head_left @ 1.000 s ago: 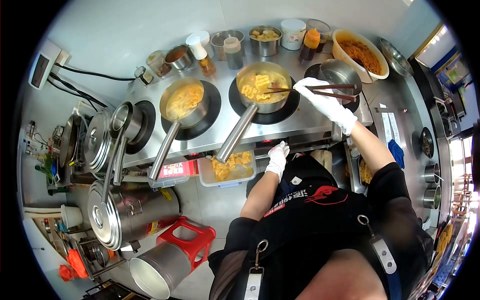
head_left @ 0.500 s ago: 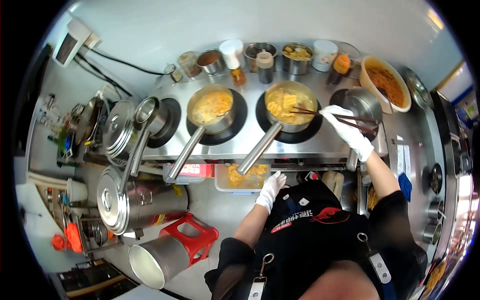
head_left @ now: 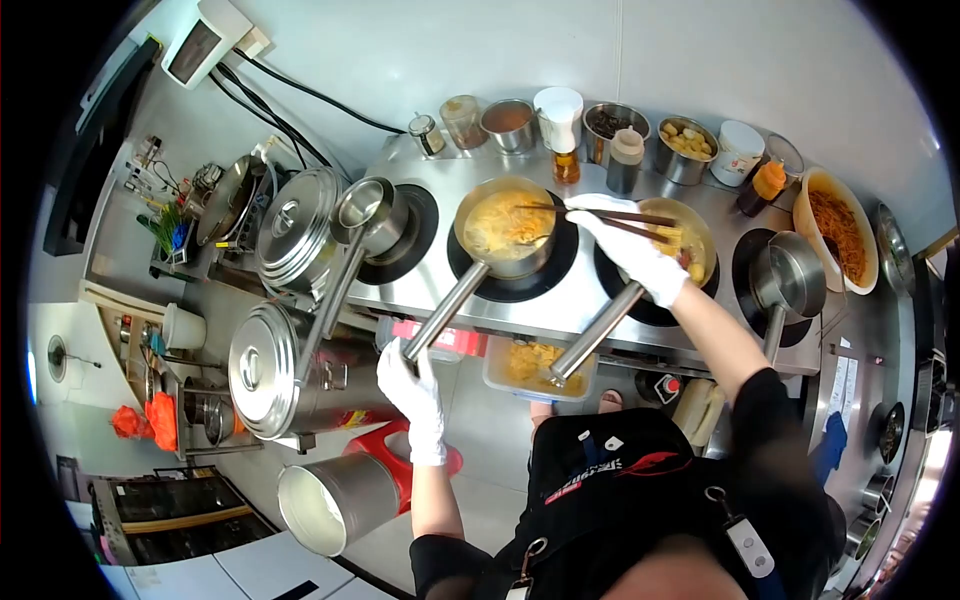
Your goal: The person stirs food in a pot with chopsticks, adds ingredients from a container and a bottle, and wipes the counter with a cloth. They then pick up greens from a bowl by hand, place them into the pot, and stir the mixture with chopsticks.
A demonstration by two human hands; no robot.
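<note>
Down low, nearest the person, the left hand (head_left: 412, 390) in a white glove is wrapped around the end of a long pan handle (head_left: 445, 312). That handle belongs to the soup pan (head_left: 505, 227), which sits on a black burner on the steel stove (head_left: 560, 300).

The right hand (head_left: 628, 240), gloved too, pinches two chopsticks (head_left: 590, 213) pressed together. Their tips reach over the soup pan. This hand hangs above a second pan (head_left: 690, 250), just right of the soup pan, with yellow food in it.

I count four pans on the stove, one on each of four burners. The two outer ones, far left and far right of the soup pan, look empty.

Left of the stove stand two big pots with lids (head_left: 300, 240). Behind the soup pan, by the wall, is a row of small tins and bottles (head_left: 620, 150). A large bowl of orange noodles (head_left: 838, 238) sits far right.
</note>
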